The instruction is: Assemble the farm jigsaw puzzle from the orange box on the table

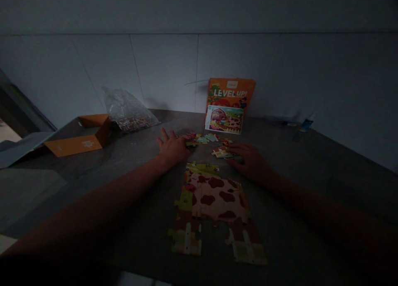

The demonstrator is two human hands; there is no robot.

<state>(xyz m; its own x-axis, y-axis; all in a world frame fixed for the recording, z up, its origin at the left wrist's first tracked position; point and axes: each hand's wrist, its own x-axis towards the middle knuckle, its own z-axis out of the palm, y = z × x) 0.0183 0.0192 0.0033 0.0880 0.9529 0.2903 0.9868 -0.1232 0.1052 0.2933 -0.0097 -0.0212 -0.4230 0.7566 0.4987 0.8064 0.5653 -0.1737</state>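
Note:
A partly joined jigsaw puzzle (217,199) with a spotted cow lies flat in front of me. A gap shows in its near edge, between two white fence parts. My left hand (173,148) rests beyond it to the left, fingers spread, beside a cluster of loose puzzle pieces (202,139). On the right, my right hand (245,158) has its thumb and fingers around a puzzle piece (221,152) with a pale fence pattern. Its grip is partly hidden in the dim light.
An orange "LEVEL UP!" box (231,89) leans on the wall, with a farm picture card (224,119) before it. At left are an orange open box (77,143) and a clear plastic bag (127,110). A small blue-labelled bottle (307,122) stands far right.

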